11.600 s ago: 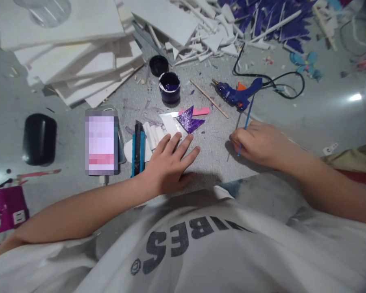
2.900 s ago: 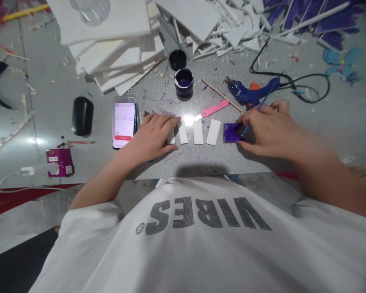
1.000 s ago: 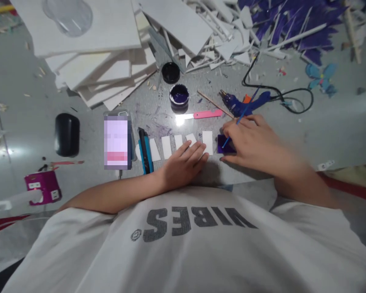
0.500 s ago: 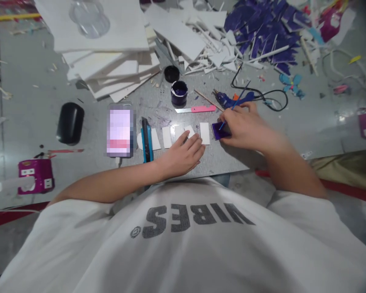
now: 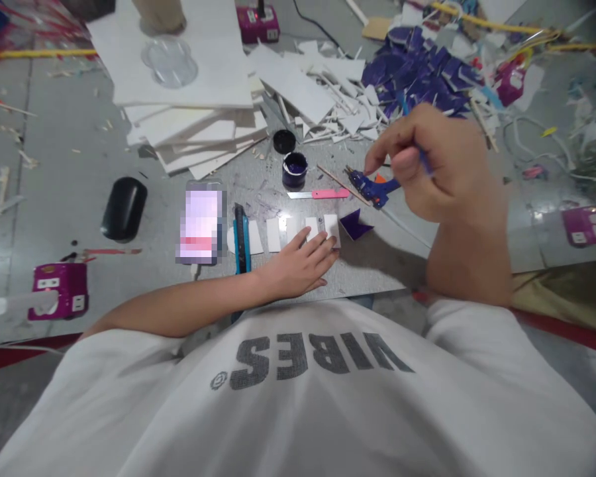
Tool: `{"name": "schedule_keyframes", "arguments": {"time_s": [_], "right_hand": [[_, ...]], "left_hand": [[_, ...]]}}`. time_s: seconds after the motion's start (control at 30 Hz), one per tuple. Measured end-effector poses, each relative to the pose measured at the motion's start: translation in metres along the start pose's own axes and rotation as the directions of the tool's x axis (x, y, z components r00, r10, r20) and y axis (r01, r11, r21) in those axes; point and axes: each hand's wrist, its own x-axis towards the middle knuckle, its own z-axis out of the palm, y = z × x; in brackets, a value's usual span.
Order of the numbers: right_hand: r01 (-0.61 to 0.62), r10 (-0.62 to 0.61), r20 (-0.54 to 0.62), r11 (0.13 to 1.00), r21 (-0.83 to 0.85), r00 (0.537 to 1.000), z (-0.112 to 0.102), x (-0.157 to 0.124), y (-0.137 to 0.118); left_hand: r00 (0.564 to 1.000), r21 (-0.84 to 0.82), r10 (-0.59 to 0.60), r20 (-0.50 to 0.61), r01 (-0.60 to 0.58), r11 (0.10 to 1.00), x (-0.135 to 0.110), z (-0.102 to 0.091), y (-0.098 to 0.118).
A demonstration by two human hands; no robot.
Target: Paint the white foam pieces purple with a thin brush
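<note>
Holding the thin blue brush (image 5: 403,103) clamped between its fingers, your right hand (image 5: 430,165) is now raised above the tabletop (image 5: 74,172), covering a part of the blue glue gun (image 5: 372,189) from this view. Half a second ago, it was low over the purple piece (image 5: 356,226), hiding some of it, with the brush tip upon it. Now this piece lies uncovered on the tabletop, its notched end to the right, just beside the rightmost white strip (image 5: 330,222). Your left hand (image 5: 302,265) has stayed in almost the same place, palm down, fingers a little apart, with some fingertips over that strip. The open paint jar (image 5: 295,171) and the pink-handled knife (image 5: 328,194) have also remained where they were.
</note>
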Motion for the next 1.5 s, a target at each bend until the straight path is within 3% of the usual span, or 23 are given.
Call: {"name": "schedule_keyframes", "arguments": {"time_s": [0.1, 0.17, 0.33, 0.47, 0.57, 0.7, 0.87, 1.5], "right_hand": [[0.160, -0.114, -0.202, 0.960, 0.229, 0.973, 0.008, 0.016, -0.006], [0.240, -0.150, -0.312, 0.933, 0.270, 0.938, 0.020, 0.025, -0.008], [-0.018, 0.057, -0.169, 0.974, 0.228, 0.984, 0.050, 0.041, -0.005], [-0.082, 0.102, -0.158, 0.988, 0.129, 0.982, 0.075, 0.048, 0.012], [-0.051, 0.069, -0.190, 0.994, 0.101, 0.979, 0.093, 0.051, 0.027], [0.066, -0.015, -0.259, 0.980, 0.187, 0.966, 0.110, 0.056, 0.041], [0.049, 0.011, -0.264, 0.974, 0.220, 0.965, 0.116, 0.057, 0.046], [0.087, 0.010, -0.309, 0.950, 0.299, 0.951, 0.122, 0.058, 0.051]], "left_hand": [[1.000, 0.022, 0.012, 0.028, -0.012, 1.000, 0.002, 0.002, -0.001], [0.999, 0.039, 0.010, 0.040, -0.011, 0.999, 0.002, 0.003, -0.001], [0.999, 0.042, 0.012, 0.038, -0.013, 0.999, 0.000, 0.003, 0.000], [0.997, 0.021, -0.014, 0.075, 0.012, 1.000, 0.001, 0.002, 0.001], [0.993, -0.001, -0.025, 0.115, 0.025, 1.000, 0.002, 0.001, 0.001], [0.986, -0.022, -0.022, 0.165, 0.026, 0.999, 0.002, -0.002, 0.000], [0.982, -0.060, -0.024, 0.187, 0.036, 0.998, 0.002, -0.002, -0.001], [0.994, -0.044, -0.022, 0.110, 0.026, 0.999, -0.003, 0.007, -0.002]]}}
